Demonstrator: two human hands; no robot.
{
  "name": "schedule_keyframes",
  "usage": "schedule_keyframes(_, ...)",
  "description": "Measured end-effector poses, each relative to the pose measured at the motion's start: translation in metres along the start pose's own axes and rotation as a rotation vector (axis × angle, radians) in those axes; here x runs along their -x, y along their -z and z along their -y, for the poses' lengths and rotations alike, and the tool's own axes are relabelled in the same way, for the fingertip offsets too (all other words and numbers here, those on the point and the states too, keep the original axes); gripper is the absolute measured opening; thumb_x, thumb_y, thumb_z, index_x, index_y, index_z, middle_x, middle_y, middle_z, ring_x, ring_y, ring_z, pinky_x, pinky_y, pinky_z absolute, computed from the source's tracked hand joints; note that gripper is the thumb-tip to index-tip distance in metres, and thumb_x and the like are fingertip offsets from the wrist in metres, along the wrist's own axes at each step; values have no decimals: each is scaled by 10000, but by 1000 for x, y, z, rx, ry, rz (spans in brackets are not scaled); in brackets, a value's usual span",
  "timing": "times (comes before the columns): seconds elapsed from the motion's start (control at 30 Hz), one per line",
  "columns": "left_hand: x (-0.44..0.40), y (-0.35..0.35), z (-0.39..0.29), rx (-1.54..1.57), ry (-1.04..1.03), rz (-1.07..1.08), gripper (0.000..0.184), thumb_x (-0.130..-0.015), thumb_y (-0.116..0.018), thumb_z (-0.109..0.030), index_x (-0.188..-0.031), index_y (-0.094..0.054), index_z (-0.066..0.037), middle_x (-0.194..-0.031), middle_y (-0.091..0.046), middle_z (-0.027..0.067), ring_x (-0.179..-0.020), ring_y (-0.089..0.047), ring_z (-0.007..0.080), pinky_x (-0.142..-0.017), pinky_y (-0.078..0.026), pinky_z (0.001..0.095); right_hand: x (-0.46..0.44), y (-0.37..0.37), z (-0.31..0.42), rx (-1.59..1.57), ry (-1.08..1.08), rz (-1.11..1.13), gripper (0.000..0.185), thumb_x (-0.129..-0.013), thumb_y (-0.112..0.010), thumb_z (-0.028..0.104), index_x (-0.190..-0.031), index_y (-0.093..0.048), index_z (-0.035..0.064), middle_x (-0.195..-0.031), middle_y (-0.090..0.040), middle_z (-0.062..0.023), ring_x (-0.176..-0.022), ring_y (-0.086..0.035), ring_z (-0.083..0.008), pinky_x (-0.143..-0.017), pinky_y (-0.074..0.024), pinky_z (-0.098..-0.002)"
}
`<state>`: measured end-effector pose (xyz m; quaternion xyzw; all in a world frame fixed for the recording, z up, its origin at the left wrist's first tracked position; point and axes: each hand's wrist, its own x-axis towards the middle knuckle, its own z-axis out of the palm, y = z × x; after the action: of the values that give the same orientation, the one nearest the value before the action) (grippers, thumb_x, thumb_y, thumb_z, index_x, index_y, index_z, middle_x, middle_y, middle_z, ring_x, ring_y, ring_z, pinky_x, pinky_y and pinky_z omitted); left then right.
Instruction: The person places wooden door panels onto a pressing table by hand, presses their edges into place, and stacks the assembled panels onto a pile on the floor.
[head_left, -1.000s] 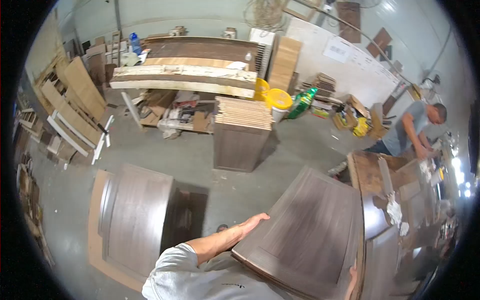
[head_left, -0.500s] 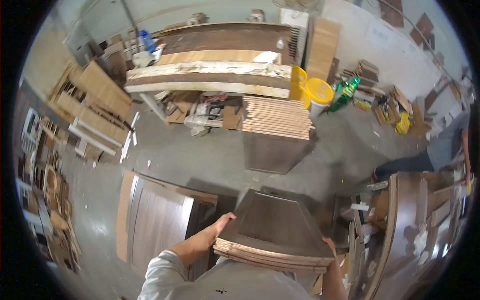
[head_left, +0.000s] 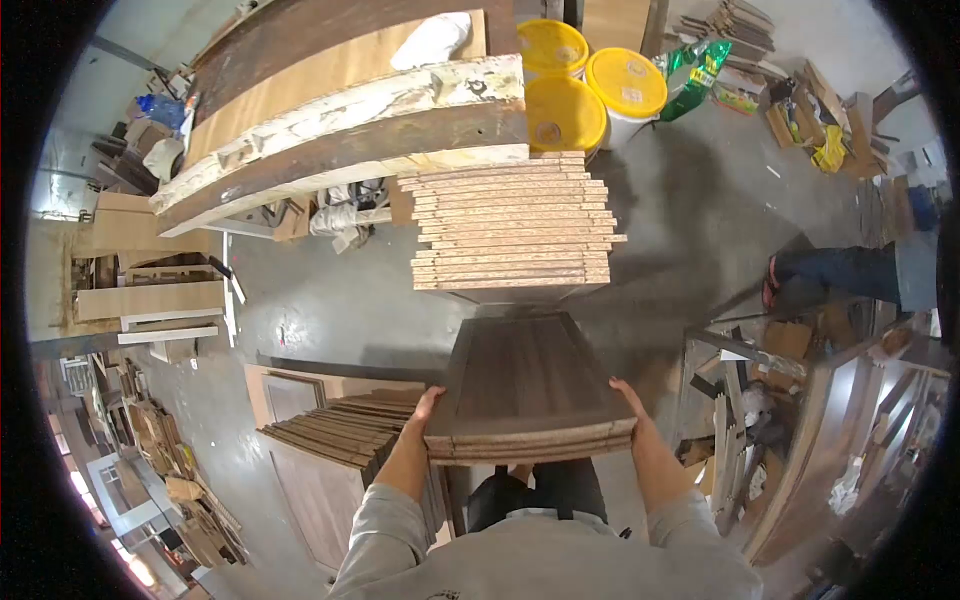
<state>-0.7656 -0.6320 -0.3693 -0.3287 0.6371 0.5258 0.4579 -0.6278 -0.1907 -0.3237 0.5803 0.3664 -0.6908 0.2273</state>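
Between my two hands is a small stack of dark brown wood-grain cabinet doors, held in front of my body with their raw edges toward me. My left hand grips the stack's left side, and my right hand grips its right side. Most of the fingers are hidden beneath or behind the panels. Just beyond the stack stands a taller pile of similar doors with uneven light edges. Left of my left arm, a leaning row of brown doors rests near the floor.
A workbench with a rough white edge stands ahead at left. Yellow-lidded buckets stand beside it. A person's leg is at right, near a cluttered table. Wood scraps line the left side.
I have come closer to the tall pile and the workbench, carrying the stack of doors. The stack is now squarer to me, and the leaning doors show more at left.
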Motion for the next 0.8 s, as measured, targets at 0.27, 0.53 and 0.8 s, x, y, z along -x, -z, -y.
schedule_keyframes(0.27, 8, -12, -100, 529, 167, 268, 469, -889, -425, -432, -1225, -506, -115, -1241, -539, 92, -1206, -478, 278, -982, -397, 477, -111, -17, 51, 14, -109, 68, 640, -795, -607, 551, -1282, -539, 142, -1302, -540, -115, -1185, -525, -259, -931, -449, -452)
schedule_keyframes(0.53, 63, -48, -166, 728, -191, 20, 744, -904, -496, -429, -1496, -166, -121, -1545, -177, 170, -1314, -381, 393, -1060, -358, 493, -34, -10, 86, 18, 344, -215, 559, -918, -494, 502, -1357, -493, 155, -1166, -640, -100, -1017, -629, -308, -805, -498, -481)
schedule_keyframes(0.8, 97, -104, -122, 332, -307, 237, 724, -922, -464, -456, -1496, -203, -100, -1519, -281, 151, -1288, -439, 352, -1031, -371, 483, 79, 52, -94, -27, 473, -248, 436, -911, -593, 417, -1250, -571, 144, -1009, -663, -22, -827, -624, -155, -628, -473, -335)
